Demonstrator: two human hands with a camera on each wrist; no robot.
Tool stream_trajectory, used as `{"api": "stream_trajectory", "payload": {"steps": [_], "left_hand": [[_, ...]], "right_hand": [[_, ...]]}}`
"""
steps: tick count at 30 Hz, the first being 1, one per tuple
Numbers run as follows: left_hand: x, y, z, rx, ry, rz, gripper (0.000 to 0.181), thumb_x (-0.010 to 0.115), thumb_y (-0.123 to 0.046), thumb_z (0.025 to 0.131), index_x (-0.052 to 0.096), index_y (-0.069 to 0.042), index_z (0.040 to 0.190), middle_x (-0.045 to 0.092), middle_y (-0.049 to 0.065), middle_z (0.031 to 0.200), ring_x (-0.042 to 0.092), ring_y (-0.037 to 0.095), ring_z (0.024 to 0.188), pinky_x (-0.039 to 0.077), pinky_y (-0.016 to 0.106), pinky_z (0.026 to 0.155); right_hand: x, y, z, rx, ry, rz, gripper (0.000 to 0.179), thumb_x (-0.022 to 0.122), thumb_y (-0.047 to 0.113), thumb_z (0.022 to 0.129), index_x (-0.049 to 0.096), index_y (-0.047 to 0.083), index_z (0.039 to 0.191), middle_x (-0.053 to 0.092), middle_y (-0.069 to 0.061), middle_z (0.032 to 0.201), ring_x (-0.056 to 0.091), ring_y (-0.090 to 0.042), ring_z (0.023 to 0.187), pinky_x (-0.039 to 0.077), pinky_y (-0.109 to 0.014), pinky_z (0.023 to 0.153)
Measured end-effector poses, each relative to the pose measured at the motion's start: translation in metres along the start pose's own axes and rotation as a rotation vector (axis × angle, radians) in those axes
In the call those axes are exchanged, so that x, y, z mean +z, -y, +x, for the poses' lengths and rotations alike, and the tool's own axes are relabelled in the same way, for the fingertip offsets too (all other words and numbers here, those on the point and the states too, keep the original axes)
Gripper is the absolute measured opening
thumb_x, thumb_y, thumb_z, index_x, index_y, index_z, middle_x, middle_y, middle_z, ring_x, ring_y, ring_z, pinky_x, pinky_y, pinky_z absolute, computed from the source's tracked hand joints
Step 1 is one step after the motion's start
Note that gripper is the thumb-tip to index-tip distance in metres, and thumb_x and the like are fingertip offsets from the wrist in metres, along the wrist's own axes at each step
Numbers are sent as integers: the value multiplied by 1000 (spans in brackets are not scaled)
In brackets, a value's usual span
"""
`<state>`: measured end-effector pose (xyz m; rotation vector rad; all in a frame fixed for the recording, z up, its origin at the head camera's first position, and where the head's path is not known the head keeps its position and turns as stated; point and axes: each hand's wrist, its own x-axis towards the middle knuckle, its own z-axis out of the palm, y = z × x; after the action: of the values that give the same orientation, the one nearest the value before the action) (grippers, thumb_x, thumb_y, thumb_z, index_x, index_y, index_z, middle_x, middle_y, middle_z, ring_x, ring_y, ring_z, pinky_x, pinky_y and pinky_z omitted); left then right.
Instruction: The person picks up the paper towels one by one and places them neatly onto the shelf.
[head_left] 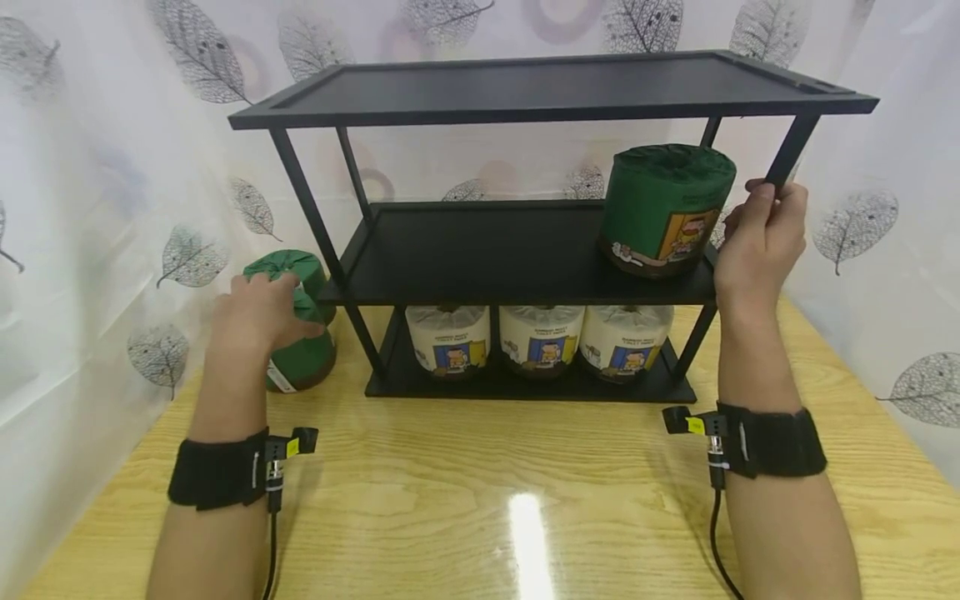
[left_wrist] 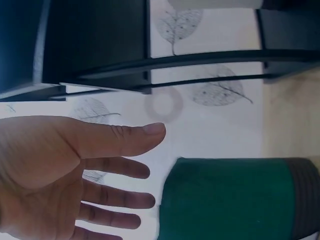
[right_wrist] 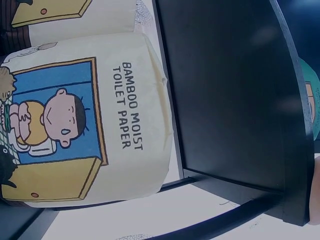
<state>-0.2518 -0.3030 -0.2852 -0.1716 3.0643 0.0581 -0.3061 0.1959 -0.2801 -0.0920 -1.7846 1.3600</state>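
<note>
Watching my feed, I hold the left hand (head_left: 258,312) wide near a green roll (head_left: 307,362) beside the rack (head_left: 555,119), likely to fit its girth | right hand (head_left: 761,242) grips the post (head_left: 797,142), perhaps steadying | pale rolls (head_left: 542,346) line the base (head_left: 386,386) | another green roll (head_left: 637,212) sits mid-rack

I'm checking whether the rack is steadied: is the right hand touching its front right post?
Touching: the head view shows the right hand gripping the front right post, which runs down into its grasp.

Green rolls (head_left: 662,212) wear creased paper; the wooden tabletop (head_left: 420,483) looks glossy.
</note>
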Motion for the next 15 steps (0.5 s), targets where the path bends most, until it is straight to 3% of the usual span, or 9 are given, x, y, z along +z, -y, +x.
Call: {"api": "stream_trajectory", "payload": {"steps": [3, 6, 9, 11, 15], "left_hand": [[4, 3, 4, 10, 70, -41, 91, 77, -43, 83, 35, 4, 149, 36, 42, 143, 35, 63, 129, 37, 73, 98], [8, 5, 9, 9, 148, -99, 96, 77, -36, 85, 24, 7, 152, 21, 46, 148, 31, 64, 132, 37, 72, 100], [11, 7, 13, 1, 180, -118, 101, 77, -33, 84, 18, 9, 154, 11, 50, 148, 29, 66, 131, 40, 72, 97], [12, 7, 15, -4, 182, -121, 102, 78, -33, 84, 17, 8, 154, 11, 50, 148, 29, 67, 130, 41, 71, 96], [14, 10, 18, -5, 187, -104, 100, 79, -35, 83, 22, 5, 154, 25, 45, 148, 34, 63, 130, 39, 71, 99]], "right_hand": [[1, 4, -2, -1, -1, 6, 17, 38, 26, 107, 54, 23, 109, 42, 12, 66, 39, -4, 61, 30, -21, 61], [1, 7, -3, 6, 1, 7, 18, 38, 26, 106, 55, 20, 110, 42, 12, 67, 39, -4, 62, 30, -21, 63], [0, 5, -3, 1, 2, -7, 22, 39, 26, 106, 56, 16, 113, 42, 12, 67, 39, -4, 62, 29, -21, 63], [0, 2, -1, -9, 2, -10, 23, 39, 26, 106, 57, 14, 115, 42, 13, 67, 39, -4, 62, 29, -21, 63], [-1, -3, 1, -23, 9, 2, 20, 40, 28, 106, 56, 17, 112, 43, 12, 67, 40, -5, 62, 29, -22, 62]]}}
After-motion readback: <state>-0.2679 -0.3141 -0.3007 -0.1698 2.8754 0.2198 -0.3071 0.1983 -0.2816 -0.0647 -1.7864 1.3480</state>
